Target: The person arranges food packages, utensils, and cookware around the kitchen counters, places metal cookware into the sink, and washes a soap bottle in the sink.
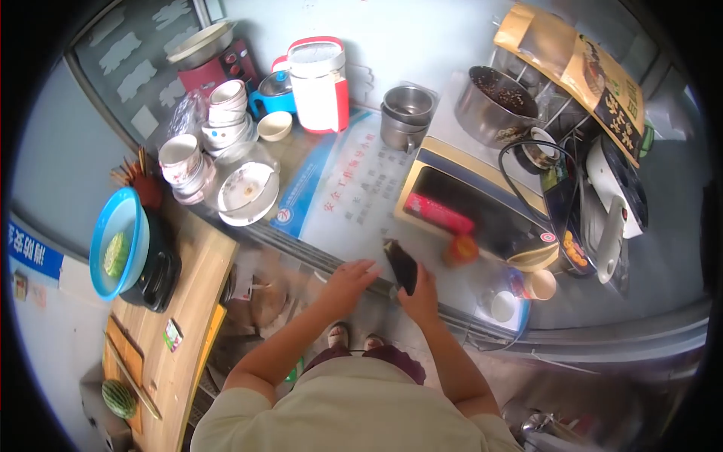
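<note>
My right hand (419, 298) grips a dark, elongated object (401, 267) by its lower end, near the counter's front edge; it looks like a phone or a case, but I cannot make out which. To the left of it is my left hand (351, 284), empty, palm down, with its fingers stretched towards the dark object and apart from it. Beyond my right hand, a small red and orange item (461, 250) rests on the counter (343, 218), blurred. A red packet (439, 214) lies on the black cooktop (489, 226).
Stacked bowls (224, 113) and a white and red appliance (317, 87) stand at the back left. Steel pots (407, 113) are at the back. A large pot (493, 109) and pans (614, 218) occupy the right. On the left, a wooden table (177, 331) holds a blue basin (128, 233).
</note>
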`<state>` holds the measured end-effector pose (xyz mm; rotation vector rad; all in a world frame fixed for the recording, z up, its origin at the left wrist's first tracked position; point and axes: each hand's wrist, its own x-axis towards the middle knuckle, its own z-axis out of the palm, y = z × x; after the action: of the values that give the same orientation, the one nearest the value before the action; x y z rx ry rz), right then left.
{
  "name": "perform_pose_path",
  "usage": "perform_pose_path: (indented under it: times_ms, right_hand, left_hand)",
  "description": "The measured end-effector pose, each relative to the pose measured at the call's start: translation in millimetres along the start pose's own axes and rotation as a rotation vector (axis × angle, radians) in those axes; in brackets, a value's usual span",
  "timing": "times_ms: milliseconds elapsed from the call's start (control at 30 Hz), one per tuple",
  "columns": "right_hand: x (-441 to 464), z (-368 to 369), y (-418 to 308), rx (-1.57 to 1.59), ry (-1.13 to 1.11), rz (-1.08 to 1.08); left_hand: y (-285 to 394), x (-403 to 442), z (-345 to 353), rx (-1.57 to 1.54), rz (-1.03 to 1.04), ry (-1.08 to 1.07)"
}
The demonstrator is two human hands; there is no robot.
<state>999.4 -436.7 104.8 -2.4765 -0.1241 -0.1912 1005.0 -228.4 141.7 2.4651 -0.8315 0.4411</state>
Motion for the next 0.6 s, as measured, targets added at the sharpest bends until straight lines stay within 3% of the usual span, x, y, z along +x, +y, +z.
perform_pose_path:
  times_ms: [100,167,300,467,600]
  right_hand:
    - [-14,-24,-21,0.193,-0.222,-0.174]
    - [-24,-35,-43,0.348,-0.449,-0.236]
    - [-29,-29,-52,0.294,-0.574,-0.364]
    - [-48,-8,-90,0.042,-0.87,-0.411]
    - [-56,15,-110,0.202,-1.347,-0.475]
  left_hand:
    - [16,6,-6,0.133,0.102,0.12]
    - [16,-12,-6,0.135,-0.038,-0.022]
    - [23,-69,3,0.159,-0.293,-0.234]
    - [66,-141,-10,-0.004,-0.596,-0.105]
    - [102,-202,-22,-0.168,-0.732,-0.003]
